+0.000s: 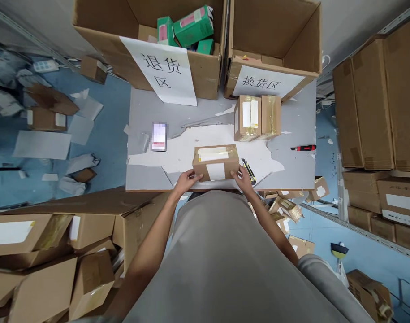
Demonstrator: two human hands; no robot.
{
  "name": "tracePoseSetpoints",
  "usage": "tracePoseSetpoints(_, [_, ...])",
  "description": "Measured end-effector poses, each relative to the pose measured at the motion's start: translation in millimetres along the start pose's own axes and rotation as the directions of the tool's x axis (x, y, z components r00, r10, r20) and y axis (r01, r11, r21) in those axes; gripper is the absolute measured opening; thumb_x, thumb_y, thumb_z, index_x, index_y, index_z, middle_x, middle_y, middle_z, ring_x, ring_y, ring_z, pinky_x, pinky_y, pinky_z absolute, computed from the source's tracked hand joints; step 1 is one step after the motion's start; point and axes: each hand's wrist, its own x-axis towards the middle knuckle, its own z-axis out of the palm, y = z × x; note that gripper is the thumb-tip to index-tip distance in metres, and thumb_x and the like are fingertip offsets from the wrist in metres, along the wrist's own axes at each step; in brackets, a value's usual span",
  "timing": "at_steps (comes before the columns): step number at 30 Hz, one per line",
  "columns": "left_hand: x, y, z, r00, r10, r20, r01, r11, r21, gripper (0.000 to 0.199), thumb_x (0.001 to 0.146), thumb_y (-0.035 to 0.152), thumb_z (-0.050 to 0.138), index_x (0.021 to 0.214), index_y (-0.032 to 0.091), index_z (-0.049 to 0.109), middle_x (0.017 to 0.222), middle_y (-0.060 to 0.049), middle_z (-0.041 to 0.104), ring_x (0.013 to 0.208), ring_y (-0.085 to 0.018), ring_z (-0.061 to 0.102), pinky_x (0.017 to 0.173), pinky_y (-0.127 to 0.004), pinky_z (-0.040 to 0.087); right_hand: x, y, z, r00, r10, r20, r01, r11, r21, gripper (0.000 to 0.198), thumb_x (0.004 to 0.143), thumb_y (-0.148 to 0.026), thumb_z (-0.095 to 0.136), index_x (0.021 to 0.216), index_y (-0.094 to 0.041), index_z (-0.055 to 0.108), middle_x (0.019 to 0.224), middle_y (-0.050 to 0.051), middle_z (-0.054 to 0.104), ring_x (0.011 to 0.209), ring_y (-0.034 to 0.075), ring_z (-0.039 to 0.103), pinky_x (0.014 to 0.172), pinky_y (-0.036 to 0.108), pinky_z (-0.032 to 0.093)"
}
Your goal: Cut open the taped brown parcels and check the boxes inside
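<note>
A small brown cardboard box (200, 169) with white labels and clear tape sits at the front of the table, between my two hands. My left hand (187, 181) grips its lower left corner, thumb and fingers closed on the cardboard. At the lower right corner, my right hand (242, 178) holds the same box. Just right of that hand lies a yellow-and-black utility knife (249, 172). Two more taped cardboard boxes (271, 117) stand side by side farther back.
Large open cartons with paper signs stand at the back, the left carton (205, 76) holding green boxes (194, 28). A phone (159, 137) lies left, a red-and-black cutter (304, 147) right. A big carton full of boxes (134, 233) stands lower left. Shelved cartons (373, 103) line the right.
</note>
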Motion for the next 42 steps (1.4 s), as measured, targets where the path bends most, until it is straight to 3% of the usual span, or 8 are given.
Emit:
tracePoseSetpoints(5, [2, 4, -3, 0.992, -0.097, -0.081, 0.102, 0.993, 0.062, 0.061, 0.089, 0.074, 0.076, 0.115, 0.019, 0.088, 0.107, -0.011, 0.088, 0.112, -0.033, 0.078, 0.101, -0.039, 0.061, 13, -9, -2, 0.993, 0.118, 0.022, -0.116, 0.988, -0.099, 0.057, 0.104, -0.068, 0.068, 0.131, -0.020, 0.082, 0.119, 0.016, 0.077, 0.103, 0.028, 0.077, 0.104, 0.047, 0.067])
tracePoseSetpoints(8, [6, -2, 3, 0.986, -0.128, -0.107, 0.134, 0.990, 0.048, 0.060, 0.091, 0.068, 0.074, 0.123, 0.018, 0.086, 0.117, -0.014, 0.088, 0.115, -0.034, 0.079, 0.105, -0.041, 0.061, 16, -2, 2, 0.983, 0.175, 0.053, -0.170, 0.981, -0.096, 0.049, 0.105, -0.066, 0.067, 0.116, -0.022, 0.083, 0.112, 0.013, 0.081, 0.099, 0.028, 0.078, 0.104, 0.046, 0.067])
tracePoseSetpoints(13, [-1, -20, 7, 0.979, -0.163, -0.118, 0.161, 0.987, -0.025, 0.063, 0.104, 0.061, 0.051, 0.134, 0.014, 0.081, 0.141, -0.019, 0.082, 0.117, -0.032, 0.081, 0.104, -0.043, 0.064, 9, 13, 4, 0.978, 0.203, 0.037, -0.201, 0.978, -0.054, 0.050, 0.111, -0.062, 0.055, 0.131, -0.022, 0.079, 0.117, 0.012, 0.085, 0.107, 0.027, 0.081, 0.103, 0.046, 0.068])
tracePoseSetpoints(20, [-19, -28, 14, 0.979, -0.160, -0.126, 0.159, 0.987, -0.014, 0.049, 0.081, 0.031, 0.075, 0.127, 0.016, 0.085, 0.134, -0.016, 0.084, 0.122, -0.037, 0.080, 0.118, -0.052, 0.061, -5, 15, 4, 0.980, 0.182, 0.086, -0.180, 0.983, -0.030, 0.044, 0.090, -0.036, 0.074, 0.130, -0.024, 0.084, 0.122, 0.011, 0.087, 0.108, 0.031, 0.083, 0.110, 0.051, 0.066])
tracePoseSetpoints(25, [-25, -13, 18, 0.984, -0.094, -0.153, 0.091, 0.995, -0.027, 0.051, 0.086, 0.030, 0.075, 0.135, 0.016, 0.082, 0.140, -0.015, 0.080, 0.123, -0.034, 0.079, 0.116, -0.050, 0.063, -5, 6, -1, 0.987, 0.153, 0.040, -0.152, 0.988, -0.015, 0.047, 0.091, -0.050, 0.080, 0.127, -0.021, 0.087, 0.117, 0.012, 0.085, 0.110, 0.032, 0.081, 0.107, 0.049, 0.067])
tracePoseSetpoints(32, [-27, 21, 6, 0.946, 0.139, -0.293, -0.140, 0.990, 0.016, 0.053, 0.098, 0.054, 0.074, 0.130, 0.014, 0.086, 0.117, -0.013, 0.079, 0.109, -0.030, 0.078, 0.110, -0.044, 0.063, 3, -24, -23, 0.992, 0.061, -0.106, -0.058, 0.998, 0.029, 0.064, 0.099, -0.074, 0.074, 0.125, -0.018, 0.090, 0.117, 0.013, 0.081, 0.111, 0.032, 0.079, 0.107, 0.048, 0.066])
tracePoseSetpoints(37, [-17, 17, 5, 0.960, 0.065, -0.274, -0.053, 0.997, 0.051, 0.050, 0.096, 0.052, 0.074, 0.124, 0.013, 0.088, 0.113, -0.014, 0.083, 0.102, -0.028, 0.076, 0.106, -0.043, 0.063, 6, -26, -20, 0.990, 0.092, -0.109, -0.093, 0.996, 0.002, 0.066, 0.098, -0.079, 0.072, 0.114, -0.018, 0.091, 0.113, 0.014, 0.086, 0.108, 0.033, 0.080, 0.105, 0.049, 0.066])
tracePoseSetpoints(42, [-6, -8, 9, 0.981, -0.008, -0.194, -0.002, 0.999, -0.052, 0.049, 0.103, 0.047, 0.061, 0.133, 0.014, 0.082, 0.124, -0.015, 0.084, 0.112, -0.029, 0.078, 0.110, -0.044, 0.063, 7, -1, -10, 0.986, 0.120, -0.112, -0.117, 0.993, 0.026, 0.069, 0.103, -0.082, 0.058, 0.112, -0.019, 0.086, 0.110, 0.014, 0.086, 0.100, 0.031, 0.081, 0.098, 0.047, 0.068])
